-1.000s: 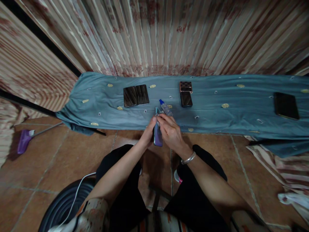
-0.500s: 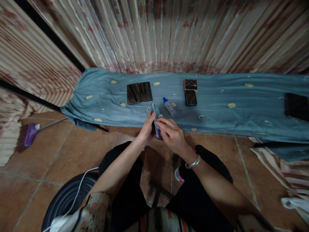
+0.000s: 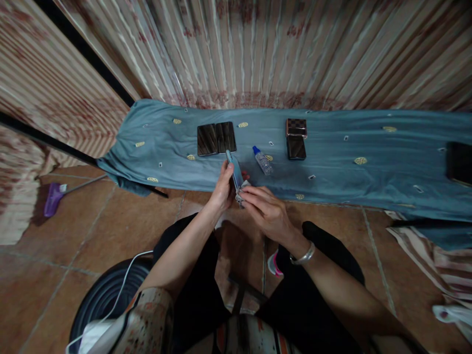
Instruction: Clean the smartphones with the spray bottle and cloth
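Observation:
My left hand (image 3: 223, 187) is closed around a light blue phone (image 3: 234, 169), which is tilted on its edge above the front of the cloth-covered bench. In the fingers of my right hand (image 3: 267, 211) is a small crumpled grey cloth (image 3: 242, 192), pressed at the phone's near end. Just beyond my hands a clear bottle with a blue cap (image 3: 263, 161) lies on its side. A dark folding phone, spread flat (image 3: 216, 138), rests behind the held phone. Right of the bottle lies a flip phone with a checkered half (image 3: 296, 139).
A patterned blue cloth (image 3: 332, 177) covers the long bench. Another dark device (image 3: 459, 163) lies at its right end. A purple broom (image 3: 54, 199) is on the floor at left, and a dark round ribbed object (image 3: 106, 295) with a white cable stands by my left leg.
The phone has turned in my left hand and its upper end has moved left and away from me. My right hand with the cloth has moved slightly toward me, to the phone's near end.

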Demonstrator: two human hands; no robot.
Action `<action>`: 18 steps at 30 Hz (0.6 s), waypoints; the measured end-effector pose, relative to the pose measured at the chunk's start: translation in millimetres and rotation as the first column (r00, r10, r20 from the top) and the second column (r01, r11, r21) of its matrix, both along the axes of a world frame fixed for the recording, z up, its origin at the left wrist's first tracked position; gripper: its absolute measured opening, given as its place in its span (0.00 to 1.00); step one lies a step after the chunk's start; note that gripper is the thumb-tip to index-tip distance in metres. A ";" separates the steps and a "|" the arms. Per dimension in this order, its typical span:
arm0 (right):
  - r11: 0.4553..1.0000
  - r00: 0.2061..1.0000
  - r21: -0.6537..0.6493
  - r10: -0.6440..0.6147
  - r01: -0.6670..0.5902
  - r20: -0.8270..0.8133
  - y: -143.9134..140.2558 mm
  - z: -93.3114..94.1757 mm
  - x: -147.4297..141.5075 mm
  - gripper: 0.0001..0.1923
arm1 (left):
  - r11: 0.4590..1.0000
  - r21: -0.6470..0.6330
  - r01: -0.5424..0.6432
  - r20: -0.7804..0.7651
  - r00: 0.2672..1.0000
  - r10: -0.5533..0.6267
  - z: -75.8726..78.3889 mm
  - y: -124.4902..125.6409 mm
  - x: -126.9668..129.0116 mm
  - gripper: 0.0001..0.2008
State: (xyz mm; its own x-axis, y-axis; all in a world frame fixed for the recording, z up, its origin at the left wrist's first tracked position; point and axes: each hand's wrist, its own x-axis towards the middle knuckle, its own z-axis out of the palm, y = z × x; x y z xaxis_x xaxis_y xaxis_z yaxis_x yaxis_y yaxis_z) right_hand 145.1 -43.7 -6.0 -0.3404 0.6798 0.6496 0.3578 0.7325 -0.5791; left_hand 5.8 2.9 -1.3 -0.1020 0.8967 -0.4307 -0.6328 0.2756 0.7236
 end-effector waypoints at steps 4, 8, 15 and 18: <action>1.000 0.999 0.009 -0.027 0.027 0.046 -1.0 0.6 0.3 0.12 | 0.999 -0.037 0.005 0.037 0.999 -0.004 2.9 0.0 1.5 0.26; 0.999 0.996 0.030 -0.032 0.030 0.086 -0.1 -1.7 2.5 0.13 | 0.994 -0.104 0.016 0.089 0.996 -0.007 8.0 1.4 0.2 0.23; 0.999 0.991 0.010 -0.041 0.040 0.129 2.7 -14.0 10.7 0.13 | 0.989 -0.131 0.067 0.122 0.991 -0.051 10.5 3.8 -7.8 0.24; 0.999 0.987 0.005 -0.049 0.049 0.150 3.2 -17.1 13.6 0.13 | 0.990 -0.126 0.069 0.140 0.989 -0.051 13.8 2.8 -8.3 0.26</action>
